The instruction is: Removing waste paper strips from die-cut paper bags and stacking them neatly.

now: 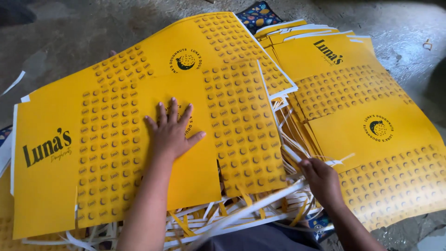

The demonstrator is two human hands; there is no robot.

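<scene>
A grey concrete floor [93, 23] lay under everything, bare at the top of the view and along the right edge. Across it spread two piles of large yellow printed cardboard sheets, flat die-cut box blanks patterned with rows of small dark dots. The left pile's top sheet [116, 139] filled most of the left and middle of the view, lying flat and overlapping another like it beneath. The right pile [371, 121] sat just beside it, fanned out, with several white-edged sheet corners [302, 29] showing at its far end. A corner of dark patterned cloth [258, 14] peeked out between the two piles at the top.

Between and below the piles lay a tangle of thin white and yellow offcut strips [241, 216], trimmings of the same card, running under the near edges of both piles.

The left hand [172, 132] lay palm down on the middle of the left top sheet, fingers spread wide and pressing flat. The right hand [320, 179] was at the near inner edge of the right pile, fingers curled and closed about some white strips [337, 162] there; the exact grip was hidden by the back of the hand.
</scene>
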